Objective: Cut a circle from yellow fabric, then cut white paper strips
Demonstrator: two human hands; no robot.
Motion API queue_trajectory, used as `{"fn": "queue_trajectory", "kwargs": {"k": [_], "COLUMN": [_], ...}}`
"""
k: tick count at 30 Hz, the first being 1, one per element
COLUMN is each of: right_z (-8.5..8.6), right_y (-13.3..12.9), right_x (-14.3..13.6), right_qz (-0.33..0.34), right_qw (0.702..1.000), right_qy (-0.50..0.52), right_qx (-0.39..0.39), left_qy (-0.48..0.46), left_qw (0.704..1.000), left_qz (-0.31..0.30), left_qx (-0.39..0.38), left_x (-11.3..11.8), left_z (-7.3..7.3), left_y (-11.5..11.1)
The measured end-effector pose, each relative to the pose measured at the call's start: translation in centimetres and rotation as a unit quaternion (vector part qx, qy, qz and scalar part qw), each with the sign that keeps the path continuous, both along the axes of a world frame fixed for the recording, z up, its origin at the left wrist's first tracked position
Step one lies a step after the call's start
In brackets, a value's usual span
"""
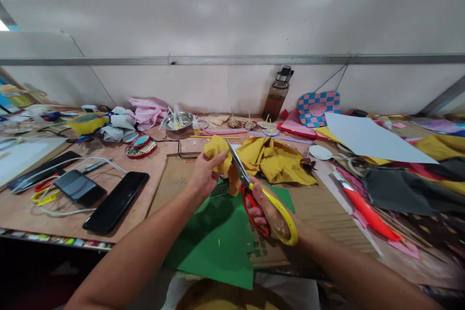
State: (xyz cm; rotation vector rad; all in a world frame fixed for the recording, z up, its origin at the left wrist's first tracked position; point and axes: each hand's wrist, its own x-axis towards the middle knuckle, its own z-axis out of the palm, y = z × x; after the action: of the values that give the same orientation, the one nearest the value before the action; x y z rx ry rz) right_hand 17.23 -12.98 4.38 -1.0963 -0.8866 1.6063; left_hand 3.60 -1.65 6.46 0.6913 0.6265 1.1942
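The pink-topped worktable (69,225) carries a flattened piece of cardboard (319,203), and on that lies a smaller green sheet (214,247). Over the far part of both, in the middle of the view, sits the crumpled yellow cloth (283,162); whether the portion at its left end is joined to the main heap, I cannot tell. It looks light, limp and dull-surfaced, so it should fold easily, slip little and survive creasing, but sag wherever unsupported; a pinch near its edge, clear of the blades, seems the best hold. The scissors (241,169) lie across it, points away from the person; they are probably the heavier, stiffer thing, best held by their loops. The right hand (261,198) is wrapped around their red and yellow handles. The left hand (205,169) pinches the cloth's left end between thumb and fingers, just beside the blades.
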Motion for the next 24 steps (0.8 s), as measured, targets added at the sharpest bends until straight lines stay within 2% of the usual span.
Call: {"fn": "queue_trajectory", "kwargs": {"k": [5, 16, 24], "right_z": [0.30, -0.27, 0.59], "right_y": [-0.06, -0.19, -0.18], "right_x": [0.03, 0.34, 0.39], "right_qz": [-0.002, 0.009, 0.015], "right_qw": [1.000, 1.000, 0.999], "right_qy": [-0.010, -0.022, -0.028], "right_qx": [-0.009, 0.012, 0.013], "left_qy": [0.012, 0.033, 0.053], "left_qw": [1.000, 0.999, 0.998], "left_qz": [0.000, -0.013, -0.035], "left_qx": [0.004, 0.008, 0.005], "left_x": [-0.15, -0.50, -0.52], "left_z": [0.12, 0.99, 0.54], "left_y": [0.18, 0.37, 0.52]}}
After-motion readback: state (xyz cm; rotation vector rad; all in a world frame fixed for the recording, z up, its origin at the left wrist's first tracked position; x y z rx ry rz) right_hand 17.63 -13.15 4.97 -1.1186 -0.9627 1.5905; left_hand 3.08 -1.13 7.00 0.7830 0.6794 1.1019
